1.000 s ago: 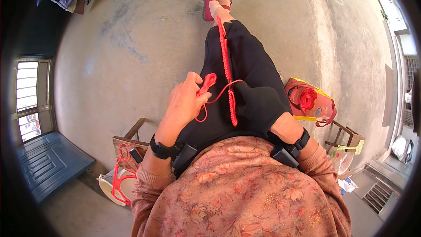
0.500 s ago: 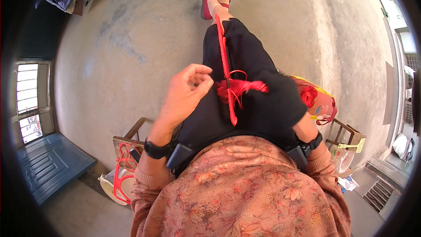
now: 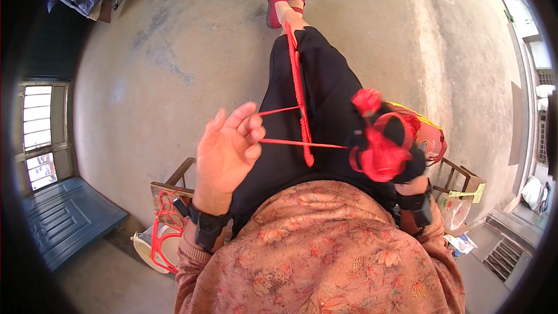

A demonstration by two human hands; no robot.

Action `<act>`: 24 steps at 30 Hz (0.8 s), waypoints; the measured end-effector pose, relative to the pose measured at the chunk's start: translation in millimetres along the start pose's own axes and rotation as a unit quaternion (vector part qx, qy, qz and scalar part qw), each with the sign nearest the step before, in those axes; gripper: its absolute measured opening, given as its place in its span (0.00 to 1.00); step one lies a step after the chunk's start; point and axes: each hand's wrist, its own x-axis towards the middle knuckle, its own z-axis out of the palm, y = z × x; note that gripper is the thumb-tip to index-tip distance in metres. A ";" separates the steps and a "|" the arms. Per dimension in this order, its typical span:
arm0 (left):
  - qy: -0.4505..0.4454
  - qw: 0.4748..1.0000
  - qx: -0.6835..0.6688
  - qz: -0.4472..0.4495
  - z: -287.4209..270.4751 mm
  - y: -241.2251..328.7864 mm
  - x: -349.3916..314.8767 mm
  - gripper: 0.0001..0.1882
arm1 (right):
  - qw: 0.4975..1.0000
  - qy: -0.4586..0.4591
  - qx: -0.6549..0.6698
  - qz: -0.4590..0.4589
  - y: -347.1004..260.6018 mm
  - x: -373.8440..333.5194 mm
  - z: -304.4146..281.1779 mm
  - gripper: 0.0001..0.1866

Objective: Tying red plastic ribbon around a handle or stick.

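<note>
A long red braided cord strip [image 3: 297, 78] lies along my dark-trousered legs, from the shins up to the lap. From its middle, a thin red cord [image 3: 305, 143] runs to my left hand [image 3: 225, 154], whose curled fingers catch it. The cord then stretches back across my lap to the right. There my right hand [image 3: 416, 166], in a black glove, grips a loose bundle of red cord [image 3: 382, 154]. The bundle is smeared by motion, and its loops partly hide the glove's fingers.
A red and yellow bag [image 3: 431, 142] stands at my right beside a wooden frame [image 3: 456, 174]. To my left, red cords [image 3: 156, 244] hang over a pale round container [image 3: 145, 250] near a wooden seat edge. A blue panel [image 3: 70, 218] lies farther left.
My right hand has lifted the red cord bundle from my lap and moved it right. My left hand has shifted left and turned palm up, with cord now drawn out to its fingers.
</note>
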 end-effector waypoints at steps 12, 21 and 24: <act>0.074 0.932 0.313 -0.168 -28.7 7.2 -62.5 0.14 | 0.823 -0.126 0.406 0.377 1.9 66.4 75.1 0.14; 0.163 0.900 0.401 -0.049 -2.6 -31.9 40.1 0.16 | 0.975 -0.181 -0.064 0.113 -24.2 43.5 83.0 0.23; 0.157 0.917 0.356 -0.087 -15.2 -38.2 57.9 0.13 | 0.972 -0.199 -0.078 0.098 -20.4 41.2 87.4 0.27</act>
